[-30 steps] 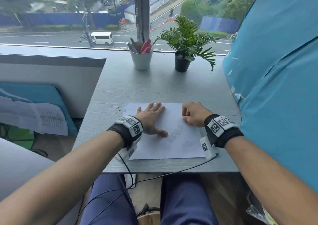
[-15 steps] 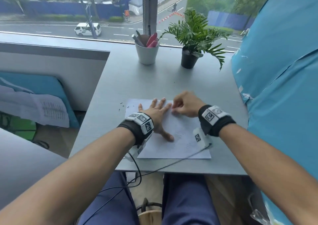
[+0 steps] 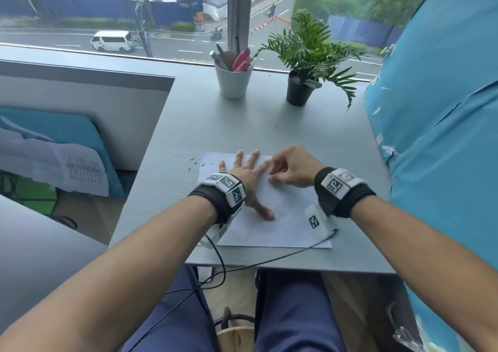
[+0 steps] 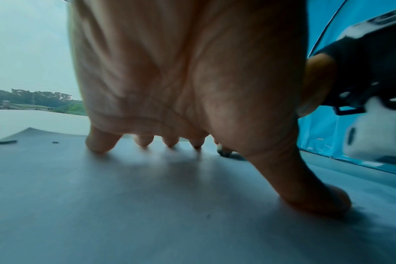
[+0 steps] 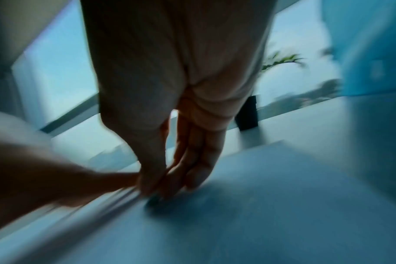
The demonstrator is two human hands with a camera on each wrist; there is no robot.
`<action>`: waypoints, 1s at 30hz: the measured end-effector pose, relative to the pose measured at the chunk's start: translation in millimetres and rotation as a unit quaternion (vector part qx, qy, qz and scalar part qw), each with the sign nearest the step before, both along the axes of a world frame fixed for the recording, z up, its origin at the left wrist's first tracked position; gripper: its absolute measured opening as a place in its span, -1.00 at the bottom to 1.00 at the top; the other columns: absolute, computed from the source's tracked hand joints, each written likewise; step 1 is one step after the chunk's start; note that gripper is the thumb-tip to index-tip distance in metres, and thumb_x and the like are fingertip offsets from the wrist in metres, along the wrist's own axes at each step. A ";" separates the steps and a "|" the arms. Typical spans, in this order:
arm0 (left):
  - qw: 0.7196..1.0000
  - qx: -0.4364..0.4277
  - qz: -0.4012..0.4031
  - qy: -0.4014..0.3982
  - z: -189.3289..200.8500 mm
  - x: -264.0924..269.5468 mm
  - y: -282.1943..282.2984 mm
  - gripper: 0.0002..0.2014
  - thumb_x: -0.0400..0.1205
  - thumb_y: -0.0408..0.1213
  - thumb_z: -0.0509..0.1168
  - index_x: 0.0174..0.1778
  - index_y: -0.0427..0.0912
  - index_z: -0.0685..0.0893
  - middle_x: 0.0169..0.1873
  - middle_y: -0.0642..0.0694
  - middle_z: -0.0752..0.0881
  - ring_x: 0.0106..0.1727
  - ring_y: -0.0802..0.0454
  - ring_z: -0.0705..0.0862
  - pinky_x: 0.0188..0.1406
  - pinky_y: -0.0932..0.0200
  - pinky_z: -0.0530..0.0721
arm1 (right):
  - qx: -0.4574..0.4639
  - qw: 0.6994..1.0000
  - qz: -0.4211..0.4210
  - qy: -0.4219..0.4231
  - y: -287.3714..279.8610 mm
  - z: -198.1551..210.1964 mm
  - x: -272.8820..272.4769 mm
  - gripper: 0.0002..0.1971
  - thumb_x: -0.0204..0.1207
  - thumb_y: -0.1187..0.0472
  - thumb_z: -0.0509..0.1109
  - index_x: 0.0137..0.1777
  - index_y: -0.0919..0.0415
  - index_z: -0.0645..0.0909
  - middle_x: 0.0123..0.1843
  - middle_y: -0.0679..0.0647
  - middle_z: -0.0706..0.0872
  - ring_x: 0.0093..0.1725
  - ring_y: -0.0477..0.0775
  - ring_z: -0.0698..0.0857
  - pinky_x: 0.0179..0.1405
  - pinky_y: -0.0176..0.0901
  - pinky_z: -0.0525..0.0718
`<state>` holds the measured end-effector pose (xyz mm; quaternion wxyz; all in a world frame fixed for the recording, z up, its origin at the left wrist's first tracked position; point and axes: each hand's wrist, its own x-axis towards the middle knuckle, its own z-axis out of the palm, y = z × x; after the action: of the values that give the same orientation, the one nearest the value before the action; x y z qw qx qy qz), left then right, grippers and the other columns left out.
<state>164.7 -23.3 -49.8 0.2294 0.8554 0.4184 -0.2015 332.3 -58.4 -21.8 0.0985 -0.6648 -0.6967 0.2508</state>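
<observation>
A white sheet of paper (image 3: 283,225) lies flat near the front edge of the grey desk (image 3: 242,125). My left hand (image 3: 253,179) presses on its left part with fingers spread and straight; the left wrist view shows the fingertips (image 4: 102,144) and thumb down on the paper (image 4: 147,205). My right hand (image 3: 272,176) is just right of the left fingers. Its thumb and fingers pinch a small dark object (image 5: 154,200) against the sheet. That object (image 4: 224,152) is blurred and I cannot identify it.
A white cup of pens (image 3: 234,81) and a potted plant (image 3: 300,87) stand at the back by the window. A blue panel (image 3: 444,136) borders the desk's right side, a grey partition (image 3: 80,104) its left. Dark specks (image 3: 196,161) lie beside the paper. A cable (image 3: 269,262) hangs over the front edge.
My right hand has slid left across the paper until it nearly touches the left hand's fingers. The left hand has stayed flat on the sheet.
</observation>
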 end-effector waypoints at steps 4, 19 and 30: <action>1.000 0.002 0.014 0.009 1.5 0.3 -2.4 0.49 -0.01 0.52 0.53 0.66 0.31 -0.35 0.63 0.04 -0.51 0.63 -0.27 -0.50 0.51 -0.60 -0.26 | 0.048 0.994 -0.100 0.005 10.1 0.3 15.1 -0.94 0.33 0.24 0.60 -0.23 0.21 0.81 -0.25 0.10 0.83 -0.21 0.04 0.80 -0.12 -0.12 0.79; 1.000 0.000 0.015 0.004 1.5 0.5 -2.4 0.52 -0.01 0.51 0.53 0.66 0.28 -0.38 0.64 0.04 -0.50 0.62 -0.28 -0.51 0.49 -0.62 -0.28 | 0.048 0.994 -0.103 0.007 12.0 1.7 6.4 -0.91 0.34 0.24 0.60 -0.29 0.23 0.77 -0.32 0.06 0.80 -0.33 -0.04 0.72 -0.37 -0.35 0.59; 1.000 -0.003 0.017 0.000 1.3 0.0 -2.2 0.51 0.00 0.51 0.53 0.66 0.26 -0.37 0.63 0.04 -0.51 0.61 -0.28 -0.52 0.48 -0.61 -0.33 | 0.019 0.999 -0.018 -0.020 3.3 0.2 -20.2 -0.90 0.35 0.23 0.60 -0.33 0.19 0.76 -0.42 -0.02 0.70 -0.47 -0.16 0.60 -0.43 -0.37 0.49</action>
<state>164.7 -25.5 -48.5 0.2356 0.8471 0.4326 -0.1993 312.1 -55.2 -21.5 0.1017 -0.6798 -0.6914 0.2225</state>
